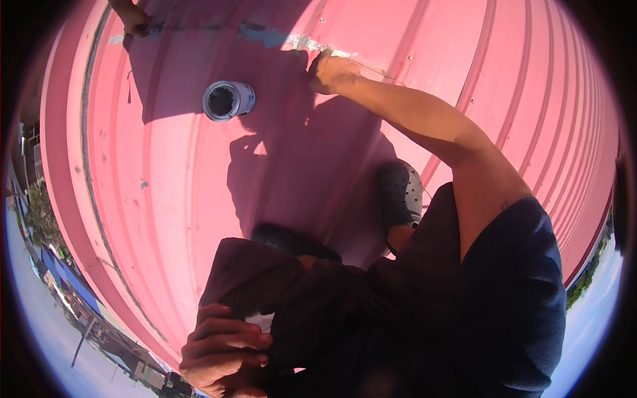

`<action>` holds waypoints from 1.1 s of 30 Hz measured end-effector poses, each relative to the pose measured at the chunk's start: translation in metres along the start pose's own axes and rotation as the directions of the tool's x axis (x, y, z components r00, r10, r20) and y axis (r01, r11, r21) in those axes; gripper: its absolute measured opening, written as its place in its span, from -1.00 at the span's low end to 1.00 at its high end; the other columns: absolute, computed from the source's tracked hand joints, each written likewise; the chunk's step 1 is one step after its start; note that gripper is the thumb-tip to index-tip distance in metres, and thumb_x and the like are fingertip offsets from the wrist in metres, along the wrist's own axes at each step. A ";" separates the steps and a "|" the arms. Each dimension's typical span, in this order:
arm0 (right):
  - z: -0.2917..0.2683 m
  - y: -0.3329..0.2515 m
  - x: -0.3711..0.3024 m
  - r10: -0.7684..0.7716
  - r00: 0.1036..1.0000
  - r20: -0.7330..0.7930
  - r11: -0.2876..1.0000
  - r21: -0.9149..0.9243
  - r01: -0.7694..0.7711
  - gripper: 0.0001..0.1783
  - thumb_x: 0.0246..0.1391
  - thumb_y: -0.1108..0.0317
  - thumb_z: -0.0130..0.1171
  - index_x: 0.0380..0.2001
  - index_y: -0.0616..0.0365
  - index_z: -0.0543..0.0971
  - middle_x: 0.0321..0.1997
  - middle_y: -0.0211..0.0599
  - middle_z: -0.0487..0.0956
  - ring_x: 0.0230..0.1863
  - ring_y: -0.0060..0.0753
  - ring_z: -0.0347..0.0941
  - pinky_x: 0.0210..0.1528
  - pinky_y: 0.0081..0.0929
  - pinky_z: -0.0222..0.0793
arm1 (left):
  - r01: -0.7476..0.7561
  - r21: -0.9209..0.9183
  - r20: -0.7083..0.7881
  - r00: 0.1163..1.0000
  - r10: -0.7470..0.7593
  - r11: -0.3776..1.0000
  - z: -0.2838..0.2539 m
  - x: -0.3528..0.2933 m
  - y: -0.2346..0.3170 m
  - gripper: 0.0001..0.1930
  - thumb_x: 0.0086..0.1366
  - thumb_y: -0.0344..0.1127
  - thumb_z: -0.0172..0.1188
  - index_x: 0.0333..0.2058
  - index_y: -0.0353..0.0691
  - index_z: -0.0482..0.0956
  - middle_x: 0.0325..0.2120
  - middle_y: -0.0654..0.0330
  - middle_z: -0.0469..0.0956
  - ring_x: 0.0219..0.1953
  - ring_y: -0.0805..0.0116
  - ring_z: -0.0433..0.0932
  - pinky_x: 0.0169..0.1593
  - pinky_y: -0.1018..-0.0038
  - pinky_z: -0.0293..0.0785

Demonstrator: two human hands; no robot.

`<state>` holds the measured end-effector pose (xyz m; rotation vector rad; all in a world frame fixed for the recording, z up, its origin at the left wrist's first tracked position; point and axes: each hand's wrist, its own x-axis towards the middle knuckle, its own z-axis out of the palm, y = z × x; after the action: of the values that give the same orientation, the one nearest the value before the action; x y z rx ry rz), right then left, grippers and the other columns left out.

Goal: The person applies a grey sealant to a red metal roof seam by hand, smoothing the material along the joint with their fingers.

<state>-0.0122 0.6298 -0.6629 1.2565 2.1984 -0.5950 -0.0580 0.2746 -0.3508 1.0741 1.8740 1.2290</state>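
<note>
My right hand (334, 73) reaches far forward to a strip of grey-white sealant (308, 44) smeared across the pink ribbed metal roof (179, 179). Its fingers are closed and low against the strip; anything in them is hidden. Close to my body at the lower left, my left hand (222, 351) has its fingers curled in shade. A small pale piece (261, 322) shows by its fingertips, too dim to name. An open can (229, 101) with dark grey contents tilts on the roof, left of my right hand.
Another person's hand (135, 21) touches the far left end of the strip. My dark clogs (401, 192) rest on the raised ribs. Shadows cover the middle. The roof edge (86, 152) curves along the left, with buildings and a pole (83, 341) beyond and below.
</note>
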 end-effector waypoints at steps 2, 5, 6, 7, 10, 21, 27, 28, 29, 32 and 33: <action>0.004 -0.010 0.009 -0.064 0.997 0.052 0.966 0.253 0.049 -0.29 -0.06 0.16 0.04 0.13 0.43 0.38 -0.16 -0.14 0.65 -0.10 -0.22 0.61 -0.14 -0.32 0.52 | -0.001 0.000 0.001 1.000 0.001 1.000 -0.002 -0.003 -0.001 -0.52 0.18 0.15 0.25 -0.59 -0.18 0.54 -0.52 0.17 0.64 -0.40 0.23 0.60 -0.04 0.12 0.35; -0.005 -0.015 0.013 -0.222 0.975 0.029 0.737 0.659 0.148 -0.48 -0.14 0.19 0.12 -0.17 0.43 0.56 -0.35 -0.12 0.65 -0.31 -0.25 0.63 -0.33 -0.37 0.53 | 0.001 0.005 0.006 1.000 -0.001 1.000 -0.009 -0.009 -0.003 -0.53 0.19 0.16 0.23 -0.58 -0.18 0.53 -0.51 0.18 0.64 -0.40 0.23 0.60 -0.04 0.10 0.35; -0.005 -0.017 0.014 -0.215 0.976 0.033 0.735 0.663 0.140 -0.48 -0.14 0.19 0.12 -0.17 0.43 0.56 -0.35 -0.12 0.65 -0.31 -0.25 0.63 -0.33 -0.37 0.53 | 0.002 0.012 0.007 1.000 -0.002 1.000 -0.011 -0.010 -0.003 -0.52 0.19 0.16 0.23 -0.57 -0.18 0.52 -0.50 0.18 0.63 -0.39 0.23 0.59 -0.04 0.10 0.34; -0.006 -0.018 0.016 -0.171 0.985 0.031 0.728 0.677 0.105 -0.58 -0.17 0.22 0.15 -0.32 0.40 0.58 -0.43 -0.10 0.63 -0.41 -0.27 0.61 -0.41 -0.39 0.51 | 0.004 0.010 0.019 1.000 -0.004 1.000 -0.012 -0.010 -0.003 -0.52 0.19 0.16 0.23 -0.57 -0.18 0.52 -0.50 0.18 0.63 -0.39 0.23 0.59 -0.04 0.10 0.34; -0.001 -0.025 0.012 -0.052 0.999 -0.012 0.711 0.702 0.046 -0.67 -0.20 0.25 0.17 -0.47 0.37 0.60 -0.50 -0.08 0.61 -0.54 -0.29 0.57 -0.53 -0.39 0.48 | 0.013 0.004 0.033 0.999 -0.014 1.000 -0.014 -0.005 -0.002 -0.52 0.19 0.16 0.22 -0.57 -0.18 0.51 -0.49 0.17 0.63 -0.38 0.22 0.59 -0.04 0.09 0.34; 0.000 0.030 0.012 -0.320 0.936 0.148 0.937 0.198 0.289 -0.59 -0.08 0.11 0.13 -0.31 0.25 0.62 -0.31 -0.09 0.65 -0.28 -0.17 0.63 -0.36 -0.31 0.55 | 0.004 0.021 0.079 0.997 -0.006 1.000 -0.007 0.009 0.001 -0.54 0.21 0.12 0.22 -0.58 -0.19 0.49 -0.52 0.18 0.62 -0.38 0.22 0.60 -0.02 0.08 0.35; -0.029 0.036 -0.022 0.054 0.994 -0.093 0.988 0.151 -0.040 -0.15 -0.08 0.02 0.16 0.30 0.07 0.25 -0.12 -0.09 0.64 -0.09 -0.03 0.58 -0.04 -0.14 0.49 | 0.007 0.017 -0.008 1.000 -0.007 1.000 -0.006 -0.004 0.004 -0.50 0.22 0.18 0.21 -0.59 -0.17 0.50 -0.52 0.19 0.62 -0.38 0.24 0.60 -0.01 0.09 0.36; -0.033 0.035 -0.031 -0.022 0.998 -0.056 0.995 0.093 0.027 0.04 -0.06 0.11 0.16 0.43 0.10 -0.08 -0.12 -0.05 0.63 -0.08 -0.03 0.59 -0.05 -0.11 0.49 | 0.013 0.018 -0.010 1.000 -0.013 1.000 -0.009 -0.004 0.004 -0.50 0.22 0.18 0.21 -0.59 -0.17 0.50 -0.52 0.19 0.62 -0.38 0.24 0.60 -0.01 0.09 0.36; -0.034 0.031 -0.033 -0.024 0.998 -0.051 0.995 0.093 0.029 0.04 -0.06 0.11 0.16 0.43 0.10 -0.08 -0.12 -0.05 0.63 -0.08 -0.03 0.59 -0.05 -0.11 0.49 | 0.013 0.036 0.028 1.000 -0.014 0.999 -0.013 -0.003 0.005 -0.49 0.23 0.20 0.19 -0.59 -0.16 0.50 -0.51 0.20 0.62 -0.38 0.24 0.60 -0.01 0.09 0.36; -0.025 0.020 -0.031 -0.224 0.974 -0.026 0.969 -0.114 0.219 0.02 -0.04 0.30 0.10 0.46 -0.02 -0.14 -0.12 -0.07 0.64 -0.08 -0.06 0.60 -0.07 -0.12 0.51 | 0.003 0.051 0.079 0.997 -0.007 0.999 -0.014 0.000 0.004 -0.47 0.24 0.23 0.16 -0.58 -0.16 0.51 -0.51 0.21 0.62 -0.37 0.24 0.60 0.00 0.09 0.35; -0.020 0.017 -0.021 -0.219 0.975 -0.021 0.970 -0.110 0.216 0.02 -0.04 0.30 0.10 0.46 -0.02 -0.14 -0.12 -0.07 0.64 -0.08 -0.06 0.60 -0.07 -0.12 0.51 | -0.012 0.049 0.089 0.996 0.007 0.999 -0.013 0.001 0.004 -0.46 0.25 0.24 0.16 -0.57 -0.16 0.51 -0.50 0.21 0.62 -0.37 0.24 0.59 0.00 0.09 0.35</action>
<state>0.0075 0.6364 -0.6357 0.9847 2.3807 -0.5353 -0.0689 0.2713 -0.3427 1.1467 1.8423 1.1267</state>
